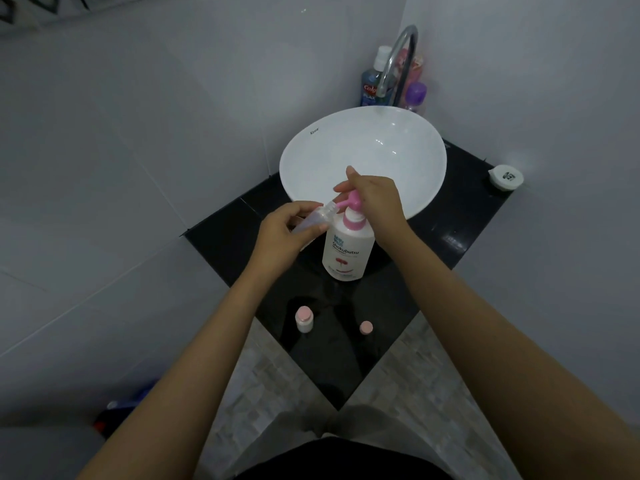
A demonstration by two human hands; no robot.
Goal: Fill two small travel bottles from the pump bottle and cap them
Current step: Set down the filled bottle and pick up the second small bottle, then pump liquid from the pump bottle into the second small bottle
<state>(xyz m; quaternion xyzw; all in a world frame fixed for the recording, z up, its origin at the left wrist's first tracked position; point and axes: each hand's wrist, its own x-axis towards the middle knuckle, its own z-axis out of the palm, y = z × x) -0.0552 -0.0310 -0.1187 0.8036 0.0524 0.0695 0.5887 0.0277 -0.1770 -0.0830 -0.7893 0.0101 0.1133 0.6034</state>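
Your left hand [282, 233] grips a clear plastic travel bottle [313, 220] at the pink spout; your right hand [375, 202] presses the rounded white pump bottle [348, 251], fingers curled on its pump.

The black bench [450, 233] is a narrow corner wedge hemmed in by walls on both sides. The white basin [363, 157] fills most of its far half, with the faucet [398, 60] and a cluster of bottles [391, 77] blocking the back corner. The pump bottle [348, 251] stands just before the basin, between both hands. Nearer, a capped small bottle [304, 318] and a loose pink cap [366, 327] stand apart, with bare bench between them. The right edge is open up to a small white container [506, 177].
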